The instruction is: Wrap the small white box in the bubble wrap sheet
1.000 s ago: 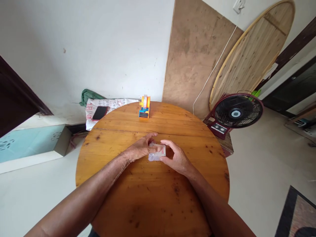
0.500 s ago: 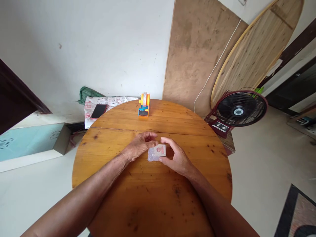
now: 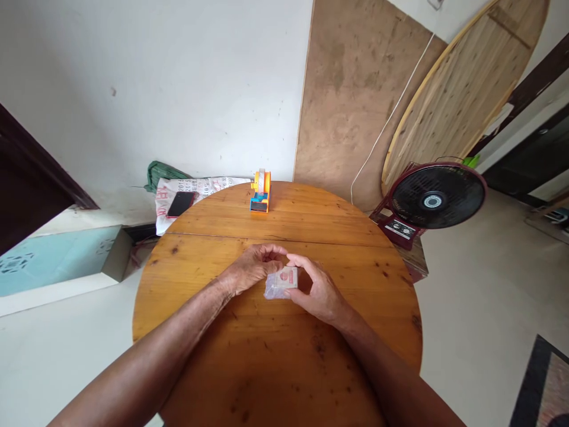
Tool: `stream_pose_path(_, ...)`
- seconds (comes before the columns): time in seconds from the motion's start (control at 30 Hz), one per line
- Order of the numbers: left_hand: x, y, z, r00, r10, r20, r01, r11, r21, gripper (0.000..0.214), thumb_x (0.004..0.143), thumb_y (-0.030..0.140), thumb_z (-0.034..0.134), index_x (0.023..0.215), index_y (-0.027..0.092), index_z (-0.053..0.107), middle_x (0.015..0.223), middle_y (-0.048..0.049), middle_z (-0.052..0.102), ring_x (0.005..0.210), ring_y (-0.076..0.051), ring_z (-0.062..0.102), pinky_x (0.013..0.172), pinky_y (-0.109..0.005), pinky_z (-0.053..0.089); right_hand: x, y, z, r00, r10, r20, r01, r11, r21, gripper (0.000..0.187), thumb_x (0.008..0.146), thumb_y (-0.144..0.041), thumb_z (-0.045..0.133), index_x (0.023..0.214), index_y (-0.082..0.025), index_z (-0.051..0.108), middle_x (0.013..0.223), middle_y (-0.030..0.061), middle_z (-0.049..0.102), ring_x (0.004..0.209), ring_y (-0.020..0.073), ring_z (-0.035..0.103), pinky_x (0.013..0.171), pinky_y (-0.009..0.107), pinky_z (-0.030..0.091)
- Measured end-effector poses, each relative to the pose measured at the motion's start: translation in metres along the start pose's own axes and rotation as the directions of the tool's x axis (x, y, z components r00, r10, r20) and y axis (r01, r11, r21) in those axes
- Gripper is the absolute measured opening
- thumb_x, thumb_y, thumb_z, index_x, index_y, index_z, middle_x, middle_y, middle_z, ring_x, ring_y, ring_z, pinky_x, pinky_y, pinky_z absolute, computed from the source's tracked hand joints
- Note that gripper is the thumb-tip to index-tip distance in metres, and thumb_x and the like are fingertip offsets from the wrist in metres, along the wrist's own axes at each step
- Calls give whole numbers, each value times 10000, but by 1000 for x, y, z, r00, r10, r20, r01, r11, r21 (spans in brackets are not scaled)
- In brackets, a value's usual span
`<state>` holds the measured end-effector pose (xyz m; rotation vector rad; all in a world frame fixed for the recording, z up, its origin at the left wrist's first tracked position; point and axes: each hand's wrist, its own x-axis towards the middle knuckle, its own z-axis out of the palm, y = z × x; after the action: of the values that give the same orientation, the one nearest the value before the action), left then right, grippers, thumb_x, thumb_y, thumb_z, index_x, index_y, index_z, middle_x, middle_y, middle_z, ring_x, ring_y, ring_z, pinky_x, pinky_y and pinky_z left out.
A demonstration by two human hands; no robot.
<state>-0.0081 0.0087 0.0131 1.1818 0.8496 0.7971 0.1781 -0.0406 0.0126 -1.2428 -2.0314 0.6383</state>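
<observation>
Both my hands meet over the middle of a round wooden table (image 3: 267, 367). Between them is a small flat packet (image 3: 281, 282) in clear plastic, pale with a reddish mark on its face. My left hand (image 3: 251, 270) has its fingers curled round the packet's left and far edge. My right hand (image 3: 315, 286) pinches its right side, thumb on top. The packet sits at or just above the tabletop; I cannot tell whether it touches.
An orange and blue tape dispenser (image 3: 260, 192) stands at the table's far edge. Behind the table lie a printed sack (image 3: 200, 190) with a dark phone (image 3: 180, 203) on it. A floor fan (image 3: 433, 198) stands right; boards (image 3: 351, 101) lean on the wall.
The packet has turned a little between my fingers and its printed face shows more. My hands stayed at the same spot; the camera shifted slightly.
</observation>
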Motion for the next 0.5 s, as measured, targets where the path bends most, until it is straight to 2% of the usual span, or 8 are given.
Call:
stream_pose_path(0.1, 1, 0, -2, 993, 23, -114, -18, 999, 50, 413, 651, 431, 761, 936, 151, 652, 814, -9, 664, 693, -130, 568, 685, -264, 423, -1, 0, -4, 999, 12, 34, -12, 1000, 12, 659, 681, -156, 668, 1302, -257, 470, 1233, 52, 605, 1145, 228, 548, 1011, 401, 396)
stream_pose_path(0.2, 2, 3, -5, 981, 71, -182, -52, 993, 107, 401, 654, 443, 737, 902, 139, 658, 699, 11, 614, 607, -109, 504, 612, -247, 380, -3, 2, -6, 997, 34, 65, -36, 999, 31, 735, 672, -205, 707, 1351, -269, 433, 1336, 70, 539, 1229, 257, 494, 1042, 435, 377)
stream_pose_path(0.33, 1, 7, -9, 981, 69, -182, -32, 980, 196, 371, 662, 446, 706, 830, 120, 649, 628, 16, 572, 554, -93, 440, 553, -239, 335, -4, 2, -7, 997, 43, 72, -45, 999, 31, 745, 671, -214, 714, 1357, -270, 428, 1342, 67, 535, 1242, 257, 482, 1057, 440, 362)
stream_pose_path(0.5, 0, 8, -10, 985, 42, -165, -1, 971, 239, 320, 685, 402, 666, 843, 124, 653, 616, 20, 551, 560, -96, 433, 528, -229, 316, -2, 1, -7, 995, 63, 72, -64, 998, 6, 752, 666, -187, 705, 1356, -269, 419, 1283, 50, 576, 1200, 239, 507, 1037, 417, 372)
